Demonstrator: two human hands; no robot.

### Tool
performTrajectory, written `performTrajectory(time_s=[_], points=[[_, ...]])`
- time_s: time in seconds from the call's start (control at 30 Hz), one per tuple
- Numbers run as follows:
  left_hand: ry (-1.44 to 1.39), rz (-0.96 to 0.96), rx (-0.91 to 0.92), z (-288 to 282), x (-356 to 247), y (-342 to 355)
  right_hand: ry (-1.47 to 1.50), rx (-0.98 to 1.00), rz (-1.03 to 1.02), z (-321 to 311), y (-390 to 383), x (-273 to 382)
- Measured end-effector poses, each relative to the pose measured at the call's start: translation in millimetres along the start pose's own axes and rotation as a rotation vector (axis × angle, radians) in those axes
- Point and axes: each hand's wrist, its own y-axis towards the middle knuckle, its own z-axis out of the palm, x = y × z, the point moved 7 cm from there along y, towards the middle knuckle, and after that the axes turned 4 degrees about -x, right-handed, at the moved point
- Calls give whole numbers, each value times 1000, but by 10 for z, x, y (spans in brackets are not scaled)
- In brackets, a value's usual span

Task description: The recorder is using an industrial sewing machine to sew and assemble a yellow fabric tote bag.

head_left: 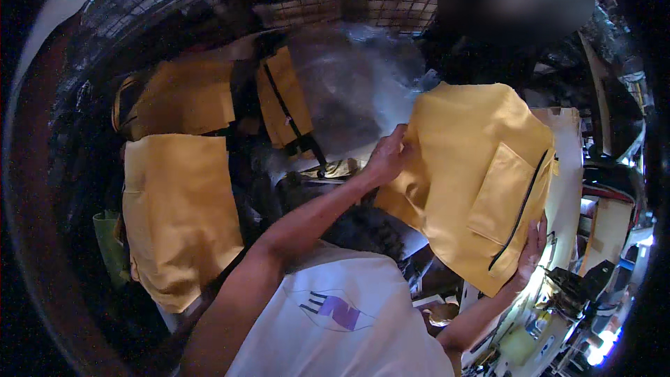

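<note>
Between my two hands I hold up a yellow-tan panel (460, 160) of leather-like sheet, with a pocket and a dark zipper along its right side. My left hand (388, 157) is closed on its left edge, where the material buckles into folds. At the lower right edge, beside the zipper's end, is my right hand (534, 251), with the fingers along the edge and the thumb hidden behind the panel. Both hands grip the same piece, which hangs tilted in front of me.
To the left lies a stack of similar yellow panels (181, 209), with another yellow piece (181, 98) behind it. A narrow yellow piece with a black zipper (285, 101) rests beside clear plastic sheeting (342, 91). A sewing-machine-like dark device (583, 283) stands at right. A blurred person is far right.
</note>
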Motion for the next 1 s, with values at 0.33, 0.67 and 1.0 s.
performTrajectory(time_s=[0.33, 0.67, 1.0], points=[[20, -79, 93, -295, 7, -141, 83, -63, -102, 526, -201, 399], [821, 125, -108, -2131, -501, 1682, -96, 107, -605, 3087, 443, 1501], [1415, 238, -18, -1670, 231, 2605, -416, 545, -32, 3560, -219, -685]])
